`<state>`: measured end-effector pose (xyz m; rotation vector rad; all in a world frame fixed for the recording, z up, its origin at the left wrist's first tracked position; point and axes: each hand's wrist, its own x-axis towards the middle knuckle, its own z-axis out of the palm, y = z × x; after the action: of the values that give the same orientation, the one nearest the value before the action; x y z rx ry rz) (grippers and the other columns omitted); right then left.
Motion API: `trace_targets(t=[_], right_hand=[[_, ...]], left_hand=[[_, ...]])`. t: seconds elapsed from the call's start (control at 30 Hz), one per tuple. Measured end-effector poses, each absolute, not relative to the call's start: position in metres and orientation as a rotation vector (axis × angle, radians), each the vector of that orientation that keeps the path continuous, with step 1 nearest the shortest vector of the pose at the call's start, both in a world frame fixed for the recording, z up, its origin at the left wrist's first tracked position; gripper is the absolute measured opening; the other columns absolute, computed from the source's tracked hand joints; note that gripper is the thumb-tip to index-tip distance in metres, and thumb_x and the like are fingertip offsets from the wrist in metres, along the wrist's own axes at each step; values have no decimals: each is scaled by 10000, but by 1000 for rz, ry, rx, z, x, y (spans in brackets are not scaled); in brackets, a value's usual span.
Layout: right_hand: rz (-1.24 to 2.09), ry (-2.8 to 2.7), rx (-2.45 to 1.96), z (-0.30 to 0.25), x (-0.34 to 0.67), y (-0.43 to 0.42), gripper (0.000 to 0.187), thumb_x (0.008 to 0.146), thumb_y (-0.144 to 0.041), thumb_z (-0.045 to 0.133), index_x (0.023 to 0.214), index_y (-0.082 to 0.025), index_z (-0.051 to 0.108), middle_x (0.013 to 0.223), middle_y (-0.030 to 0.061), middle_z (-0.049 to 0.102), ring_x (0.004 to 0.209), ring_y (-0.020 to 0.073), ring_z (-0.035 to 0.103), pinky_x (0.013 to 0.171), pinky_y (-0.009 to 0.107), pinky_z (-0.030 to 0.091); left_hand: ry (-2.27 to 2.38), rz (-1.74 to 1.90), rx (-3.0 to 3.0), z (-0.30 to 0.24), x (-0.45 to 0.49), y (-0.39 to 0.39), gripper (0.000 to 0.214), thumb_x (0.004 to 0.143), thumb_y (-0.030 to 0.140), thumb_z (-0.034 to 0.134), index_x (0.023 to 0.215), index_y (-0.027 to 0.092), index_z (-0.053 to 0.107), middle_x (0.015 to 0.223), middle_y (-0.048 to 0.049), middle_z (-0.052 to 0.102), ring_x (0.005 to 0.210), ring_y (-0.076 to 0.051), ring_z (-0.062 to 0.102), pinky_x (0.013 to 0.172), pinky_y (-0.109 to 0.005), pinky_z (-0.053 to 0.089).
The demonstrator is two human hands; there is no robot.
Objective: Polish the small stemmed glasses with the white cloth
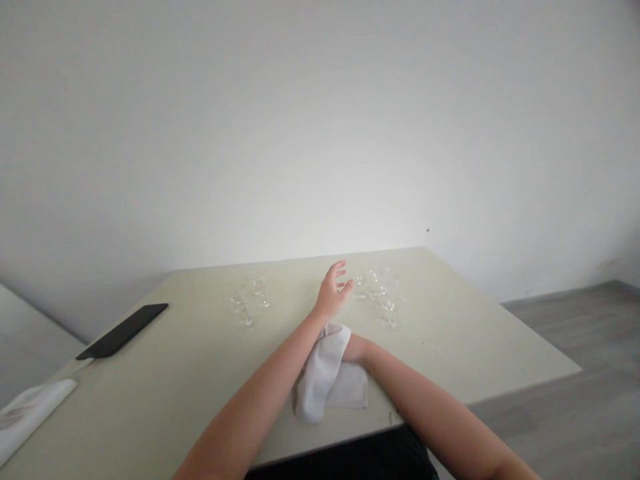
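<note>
My left hand point(334, 293) reaches out over the table with its fingers spread and nothing in them. Just right of its fingertips stands a group of clear stemmed glasses point(377, 288), apart from the hand as far as I can see. Lower down, my right hand point(353, 348) is wrapped in a white cloth point(320, 383) and grips it; the left forearm passes over the cloth and hides part of that hand. The cloth hangs in folds, its end lying near the table's front edge. A second group of clear glasses point(259, 287) stands to the left.
A pale table point(210, 373) meets a white wall point(320, 133) at its far edge. On its left side lies a flat black object point(125, 330), with a white item point(40, 407) nearer to me. Grey floor point(575, 413) shows on the right.
</note>
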<state>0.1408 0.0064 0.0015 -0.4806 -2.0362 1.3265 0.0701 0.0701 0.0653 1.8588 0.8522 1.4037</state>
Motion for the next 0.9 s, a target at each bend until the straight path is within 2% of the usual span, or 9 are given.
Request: trace_targets(t=[0.1, 0.23, 0.33, 0.43, 0.53, 0.63, 0.8, 0.9], right_hand=[[1407, -1926, -469, 4, 139, 3, 314, 757, -478, 631, 784, -172, 693, 824, 58, 710, 850, 227, 658, 853, 351, 527], [1490, -1639, -552, 2, 132, 4, 274, 753, -424, 683, 801, -154, 691, 779, 38, 699, 726, 181, 641, 721, 298, 530], [1483, -1384, -640, 1, 129, 10, 277, 731, -394, 714, 858, -149, 687, 784, 30, 687, 705, 162, 623, 680, 270, 506], [1472, -1297, -666, 4, 131, 15, 257, 726, -387, 706, 841, -158, 679, 778, 24, 672, 711, 165, 613, 663, 259, 485], [1404, -1230, -742, 7, 136, 18, 252, 698, -377, 711, 844, -177, 670, 802, 20, 676, 752, 182, 618, 710, 274, 482], [1353, -1160, -848, 9, 138, 20, 254, 676, -371, 705, 845, -187, 656, 790, 14, 676, 751, 190, 615, 712, 282, 479], [1292, -1150, -875, 9, 139, 22, 280, 663, -391, 697, 839, -183, 631, 733, 3, 643, 694, 175, 583, 645, 262, 468], [1273, -1147, -791, 11, 141, 19, 304, 694, -395, 670, 914, -191, 618, 819, 18, 654, 755, 181, 598, 672, 257, 480]], left_hand=[[874, 1591, 2107, 84, 30, 44, 485, 838, 290, 598, 1302, 254, 465, 1339, -98, 520, 1214, -242, 511, 975, -399, 449], [1096, 1946, 2322, 95, -35, 28, 519, 790, 295, 651, 1268, 207, 465, 1357, -123, 492, 1292, -274, 432, 1102, -466, 307], [1396, 2278, 2211, 86, -79, 34, 635, 760, 338, 672, 1301, 163, 388, 1395, -174, 421, 1337, -302, 369, 1121, -506, 251], [1676, 2376, 2055, 71, -111, 45, 801, 728, 390, 699, 1365, 130, 288, 1422, -205, 355, 1362, -310, 324, 1134, -504, 227], [1837, 2306, 1920, 60, -128, 54, 966, 645, 458, 766, 1391, 129, 248, 1427, -200, 342, 1359, -319, 317, 1143, -493, 219], [1906, 2177, 1745, 53, -136, 61, 1023, 562, 504, 809, 1363, 148, 281, 1383, -178, 388, 1314, -325, 375, 1120, -490, 268], [1883, 1813, 1528, 40, -142, 69, 876, 473, 505, 835, 1152, 210, 367, 1148, -73, 533, 1046, -240, 588, 936, -430, 472], [1950, 1529, 1384, 36, -146, 70, 752, 464, 498, 834, 986, 225, 368, 940, -5, 589, 888, -210, 641, 856, -411, 509]])
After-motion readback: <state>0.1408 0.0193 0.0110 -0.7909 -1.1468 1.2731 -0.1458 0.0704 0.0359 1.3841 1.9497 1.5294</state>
